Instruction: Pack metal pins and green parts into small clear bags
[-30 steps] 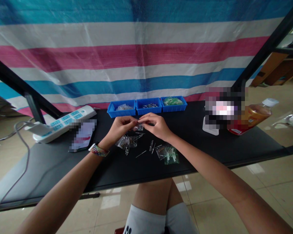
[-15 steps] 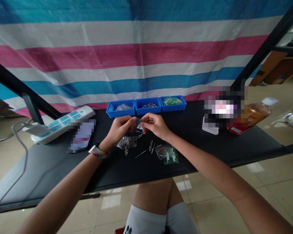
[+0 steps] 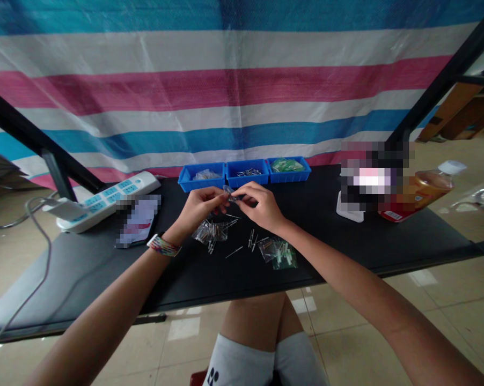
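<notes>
Between my hands, above the black table (image 3: 177, 284), is a small clear plastic bag (image 3: 228, 191). My left hand (image 3: 205, 206) pinches it from the left, and my right hand (image 3: 261, 205) pinches it from the right. What the bag holds is too small to make out. Below my left hand lies a heap of clear bags with thin metal pins (image 3: 210, 231). Several loose pins (image 3: 252, 239) are scattered to its right. Nearer my right forearm rest a clear bag with brownish pieces (image 3: 268, 249) and a green-tinted bag with pale pieces (image 3: 284, 255).
Three blue bins stand in a row behind my hands: clear bags in the left bin (image 3: 181, 181), metal pins in the middle bin (image 3: 248, 182), green bags in the right bin (image 3: 290, 177). A power strip (image 3: 139, 185) and phone (image 3: 141, 220) lie left; a drink bottle (image 3: 431, 187) lies right.
The clear bag between my fingers now sits slightly higher and looks more bunched up. My fingers have shifted around it. The whole view has moved slightly.
</notes>
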Action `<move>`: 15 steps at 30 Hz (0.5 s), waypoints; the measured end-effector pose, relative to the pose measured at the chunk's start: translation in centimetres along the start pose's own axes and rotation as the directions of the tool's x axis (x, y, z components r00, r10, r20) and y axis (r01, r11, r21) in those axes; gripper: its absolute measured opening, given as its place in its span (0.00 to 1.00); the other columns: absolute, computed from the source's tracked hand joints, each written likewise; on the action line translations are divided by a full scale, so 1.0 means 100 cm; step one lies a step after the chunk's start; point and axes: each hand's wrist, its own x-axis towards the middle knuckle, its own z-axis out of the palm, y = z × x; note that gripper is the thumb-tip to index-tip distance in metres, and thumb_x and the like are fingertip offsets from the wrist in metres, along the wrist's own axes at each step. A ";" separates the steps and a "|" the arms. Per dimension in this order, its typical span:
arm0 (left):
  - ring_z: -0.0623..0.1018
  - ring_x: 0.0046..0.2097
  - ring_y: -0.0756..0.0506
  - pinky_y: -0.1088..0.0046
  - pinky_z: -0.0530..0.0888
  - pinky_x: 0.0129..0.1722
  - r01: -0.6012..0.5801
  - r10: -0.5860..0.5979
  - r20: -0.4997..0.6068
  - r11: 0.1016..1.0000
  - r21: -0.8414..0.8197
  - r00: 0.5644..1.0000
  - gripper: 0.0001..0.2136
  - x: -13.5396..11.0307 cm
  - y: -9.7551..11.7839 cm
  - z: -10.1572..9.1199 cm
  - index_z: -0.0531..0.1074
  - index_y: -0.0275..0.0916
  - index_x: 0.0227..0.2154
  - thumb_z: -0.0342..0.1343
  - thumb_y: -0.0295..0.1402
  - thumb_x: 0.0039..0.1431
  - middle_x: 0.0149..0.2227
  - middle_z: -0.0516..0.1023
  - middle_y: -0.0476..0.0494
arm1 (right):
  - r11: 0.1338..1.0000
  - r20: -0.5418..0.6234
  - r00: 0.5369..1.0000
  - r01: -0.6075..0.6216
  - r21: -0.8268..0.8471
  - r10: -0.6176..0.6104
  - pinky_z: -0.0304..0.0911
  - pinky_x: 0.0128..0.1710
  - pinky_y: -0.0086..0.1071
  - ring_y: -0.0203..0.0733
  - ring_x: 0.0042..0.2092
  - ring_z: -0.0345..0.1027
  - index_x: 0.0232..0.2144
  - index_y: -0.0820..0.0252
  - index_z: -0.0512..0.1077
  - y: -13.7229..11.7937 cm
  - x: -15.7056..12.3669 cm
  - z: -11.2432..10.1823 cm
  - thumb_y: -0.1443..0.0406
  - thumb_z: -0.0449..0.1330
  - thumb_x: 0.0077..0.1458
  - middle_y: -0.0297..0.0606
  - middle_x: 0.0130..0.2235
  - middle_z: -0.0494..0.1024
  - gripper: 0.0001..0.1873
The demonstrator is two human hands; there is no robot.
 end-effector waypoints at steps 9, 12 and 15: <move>0.83 0.28 0.48 0.77 0.74 0.27 0.008 -0.045 -0.339 0.994 -0.109 0.940 0.18 0.012 -0.019 -0.016 0.71 0.38 0.39 0.70 0.44 0.55 0.35 0.83 0.46 | 0.990 0.281 0.959 0.068 -0.125 -0.030 0.70 0.54 0.42 0.46 0.50 0.75 0.44 0.57 0.82 0.005 -0.001 0.001 0.79 0.57 0.64 0.42 0.48 0.83 0.18; 0.85 0.30 0.48 0.77 0.75 0.28 0.020 -0.081 -0.412 0.988 -0.152 0.908 0.18 0.014 -0.023 -0.021 0.72 0.38 0.40 0.69 0.43 0.56 0.39 0.84 0.43 | 0.968 0.439 0.895 0.176 -0.177 -0.082 0.66 0.60 0.44 0.47 0.56 0.72 0.43 0.56 0.84 0.004 -0.002 0.002 0.84 0.51 0.63 0.41 0.52 0.84 0.26; 0.86 0.32 0.47 0.76 0.78 0.30 0.042 -0.134 -0.406 0.973 -0.226 0.904 0.18 0.014 -0.021 -0.024 0.73 0.38 0.44 0.68 0.42 0.58 0.46 0.86 0.38 | 0.949 0.472 0.880 0.188 -0.252 -0.050 0.66 0.59 0.46 0.48 0.57 0.71 0.45 0.56 0.85 0.006 -0.003 0.003 0.84 0.52 0.63 0.41 0.52 0.84 0.27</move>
